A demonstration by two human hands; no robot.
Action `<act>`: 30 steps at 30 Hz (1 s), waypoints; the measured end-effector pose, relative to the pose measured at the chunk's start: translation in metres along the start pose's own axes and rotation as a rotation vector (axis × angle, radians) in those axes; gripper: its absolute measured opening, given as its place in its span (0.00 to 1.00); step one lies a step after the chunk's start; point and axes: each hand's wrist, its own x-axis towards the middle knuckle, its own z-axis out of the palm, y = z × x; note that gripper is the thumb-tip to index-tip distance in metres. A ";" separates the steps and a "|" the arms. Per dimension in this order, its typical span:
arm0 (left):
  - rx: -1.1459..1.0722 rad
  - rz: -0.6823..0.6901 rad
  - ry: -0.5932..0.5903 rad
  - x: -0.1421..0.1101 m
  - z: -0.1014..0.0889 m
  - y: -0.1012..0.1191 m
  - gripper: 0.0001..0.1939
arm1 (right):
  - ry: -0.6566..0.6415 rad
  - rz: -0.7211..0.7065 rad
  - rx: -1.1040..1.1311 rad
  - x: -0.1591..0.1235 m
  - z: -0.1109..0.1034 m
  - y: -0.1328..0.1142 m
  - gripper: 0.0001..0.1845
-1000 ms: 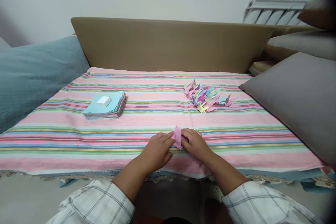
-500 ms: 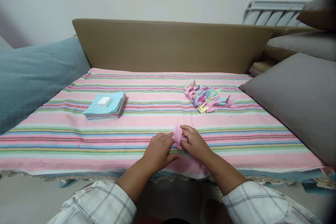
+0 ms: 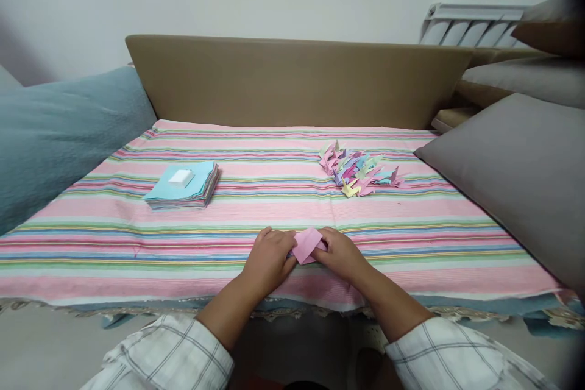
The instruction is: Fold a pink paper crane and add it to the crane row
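Observation:
A small folded piece of pink origami paper (image 3: 307, 245) lies between my hands, low over the striped cloth (image 3: 256, 210). My left hand (image 3: 270, 256) pinches its left side, thumb below and fingers above. On the other side my right hand (image 3: 340, 254) grips the right edge, with part of the fold hidden under the fingers. Farther back to the right is a heap of folded paper cranes (image 3: 354, 170) in pink, purple, blue, green and yellow. A stack of square paper sheets (image 3: 201, 178), light blue on top, rests at the left.
A small white block (image 3: 181, 178) sits on the stack. A blue cushion (image 3: 68, 134) borders the left side and grey cushions (image 3: 507, 170) the right. Behind the cloth rises a brown backrest (image 3: 297, 82); a white radiator (image 3: 475, 18) stands by the wall.
My left hand has closed from lying over the paper to pinching its left side. The pink paper has opened out wider between the hands and come slightly nearer.

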 end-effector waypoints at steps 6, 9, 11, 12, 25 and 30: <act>-0.021 0.070 -0.091 -0.004 -0.007 -0.003 0.16 | 0.093 -0.020 -0.055 -0.002 0.007 0.001 0.11; -0.032 0.097 -0.099 -0.005 -0.008 -0.006 0.22 | 0.129 -0.022 -0.051 -0.003 0.011 0.003 0.15; -0.043 0.122 -0.089 -0.004 -0.007 -0.008 0.25 | 0.124 -0.014 -0.054 -0.004 0.013 0.004 0.15; -0.048 0.135 -0.086 -0.004 -0.007 -0.009 0.26 | 0.121 -0.007 -0.055 -0.004 0.014 0.004 0.14; -0.027 0.192 -0.112 0.002 -0.001 -0.018 0.13 | 0.127 -0.002 -0.099 -0.003 0.018 -0.003 0.15; -0.058 0.190 -0.096 0.002 -0.001 -0.017 0.08 | 0.104 0.003 -0.106 -0.002 0.017 -0.004 0.14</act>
